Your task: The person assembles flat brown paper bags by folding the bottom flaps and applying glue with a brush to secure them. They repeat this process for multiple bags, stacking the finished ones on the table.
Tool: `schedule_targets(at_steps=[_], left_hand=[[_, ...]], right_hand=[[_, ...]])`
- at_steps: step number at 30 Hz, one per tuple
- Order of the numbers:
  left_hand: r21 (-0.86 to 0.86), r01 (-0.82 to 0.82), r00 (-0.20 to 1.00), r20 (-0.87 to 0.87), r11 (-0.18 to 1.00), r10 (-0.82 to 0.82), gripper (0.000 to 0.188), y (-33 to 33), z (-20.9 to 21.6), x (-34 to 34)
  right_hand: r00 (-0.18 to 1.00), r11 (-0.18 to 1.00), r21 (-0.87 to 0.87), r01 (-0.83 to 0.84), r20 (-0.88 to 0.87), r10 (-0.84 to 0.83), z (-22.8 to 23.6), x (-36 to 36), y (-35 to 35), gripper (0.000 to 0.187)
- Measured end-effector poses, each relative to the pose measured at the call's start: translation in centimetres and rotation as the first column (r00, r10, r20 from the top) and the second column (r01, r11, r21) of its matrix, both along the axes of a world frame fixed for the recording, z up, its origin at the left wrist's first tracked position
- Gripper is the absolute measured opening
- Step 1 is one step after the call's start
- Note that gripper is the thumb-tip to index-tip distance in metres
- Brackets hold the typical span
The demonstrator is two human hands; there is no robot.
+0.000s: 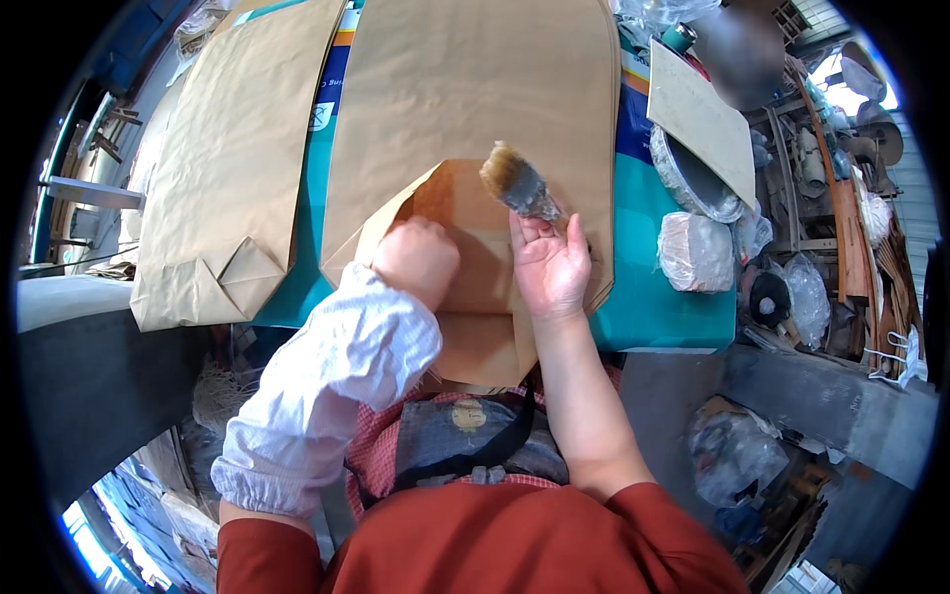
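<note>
A large brown paper sack (465,89) lies flat on the teal table (653,297) in front of me, its folded bottom flap (465,208) opened toward me. My right hand (549,262) holds a wide paintbrush (517,183) whose tan bristles point up over the flap. My left hand (418,259), in a white striped sleeve cover, is closed and presses down on the flap's left side.
A second brown paper sack (233,158) lies to the left with its bottom folded. At the right stand a round metal basin (693,178) under a flat board (698,114) and a plastic-wrapped bundle (696,249). Cluttered shelves fill the far right.
</note>
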State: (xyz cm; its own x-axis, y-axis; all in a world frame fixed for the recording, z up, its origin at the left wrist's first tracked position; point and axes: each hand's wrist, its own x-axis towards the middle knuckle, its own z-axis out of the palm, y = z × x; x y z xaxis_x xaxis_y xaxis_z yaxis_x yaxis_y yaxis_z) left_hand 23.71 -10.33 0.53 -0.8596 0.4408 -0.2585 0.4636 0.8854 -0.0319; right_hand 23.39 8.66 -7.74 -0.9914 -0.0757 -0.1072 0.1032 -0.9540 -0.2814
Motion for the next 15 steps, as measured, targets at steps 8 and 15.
schedule_targets(at_steps=[8, 15], left_hand=[[0.408, -0.438, 0.838, -0.138, 0.801, 0.528, 0.052, -7.7, -3.8, 2.4], [0.418, -0.102, 0.968, -0.168, 0.903, 0.187, 0.069, -4.2, -4.7, 4.1]], right_hand=[[0.982, 0.979, -0.110, -0.172, -0.095, 0.162, 0.3, -0.7, 0.4, 0.048], [0.983, 0.983, 0.008, -0.182, -0.002, 0.182, 1.4, -0.2, 0.2, 0.045]])
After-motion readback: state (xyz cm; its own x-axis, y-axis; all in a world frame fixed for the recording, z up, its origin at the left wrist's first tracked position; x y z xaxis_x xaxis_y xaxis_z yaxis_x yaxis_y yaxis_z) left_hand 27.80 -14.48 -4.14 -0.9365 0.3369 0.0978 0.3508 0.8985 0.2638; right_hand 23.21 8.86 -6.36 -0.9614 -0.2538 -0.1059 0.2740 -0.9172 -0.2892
